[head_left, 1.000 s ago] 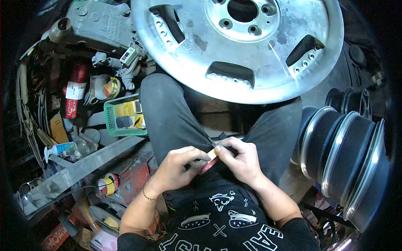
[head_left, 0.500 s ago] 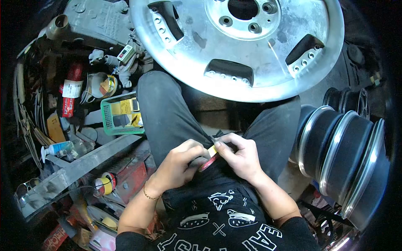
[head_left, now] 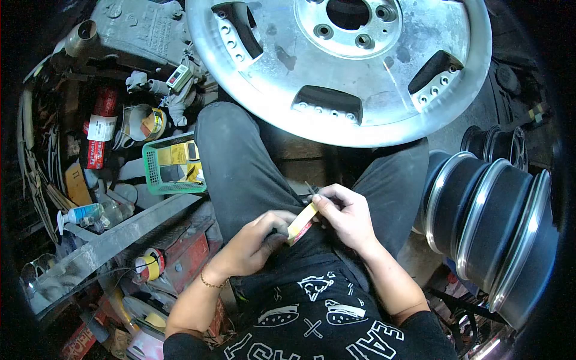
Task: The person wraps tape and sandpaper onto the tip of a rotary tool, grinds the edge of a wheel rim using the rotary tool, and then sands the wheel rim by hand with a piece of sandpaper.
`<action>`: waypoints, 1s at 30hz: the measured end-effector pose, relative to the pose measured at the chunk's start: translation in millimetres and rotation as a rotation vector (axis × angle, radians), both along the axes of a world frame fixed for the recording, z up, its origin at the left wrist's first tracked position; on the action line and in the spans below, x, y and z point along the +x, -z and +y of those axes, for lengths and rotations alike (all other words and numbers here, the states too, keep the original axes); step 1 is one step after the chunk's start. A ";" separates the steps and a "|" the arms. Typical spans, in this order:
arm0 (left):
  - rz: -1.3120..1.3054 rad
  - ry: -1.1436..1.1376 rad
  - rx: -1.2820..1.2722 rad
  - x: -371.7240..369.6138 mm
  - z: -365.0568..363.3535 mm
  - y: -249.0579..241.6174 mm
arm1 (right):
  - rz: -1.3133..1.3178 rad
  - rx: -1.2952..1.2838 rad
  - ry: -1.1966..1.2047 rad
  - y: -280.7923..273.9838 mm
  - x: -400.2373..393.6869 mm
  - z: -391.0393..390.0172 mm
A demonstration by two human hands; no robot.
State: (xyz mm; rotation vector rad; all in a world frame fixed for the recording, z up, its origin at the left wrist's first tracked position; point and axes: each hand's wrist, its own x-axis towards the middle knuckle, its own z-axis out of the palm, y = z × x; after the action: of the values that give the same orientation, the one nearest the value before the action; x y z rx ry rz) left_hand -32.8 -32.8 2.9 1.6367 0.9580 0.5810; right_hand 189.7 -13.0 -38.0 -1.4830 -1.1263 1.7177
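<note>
Left hand: the person's left hand, a gold-coloured chain bracelet at its wrist, grasps the lower end of a narrow yellow-faced, red-sided roll, seemingly of tape.
Right hand: the person's right hand pinches the upper end of the roll between thumb and fingers.
Tape roll: it slants between both hands, over the lap, its yellow face turned upward.
Clothing: dark grey trousers and a black T-shirt with white print.
Wheel: a large silver metal wheel lies face up beyond the hands, just past the knees.
Basket: a green plastic basket beside the left leg holds yellow packets.
Rims: black wheel barrels with shiny metal edges stand to the right.
</note>
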 end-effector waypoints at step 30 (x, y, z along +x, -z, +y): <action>-0.374 -0.328 -0.372 52.5 17.6 12.3 | -0.112 0.473 0.021 -27.3 8.9 -15.7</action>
State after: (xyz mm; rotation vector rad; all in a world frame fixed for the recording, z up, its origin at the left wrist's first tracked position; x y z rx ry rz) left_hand 19.7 -15.2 -9.4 1.0026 0.9887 0.8403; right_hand 198.7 -28.6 -10.7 -1.2924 -1.4489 1.2479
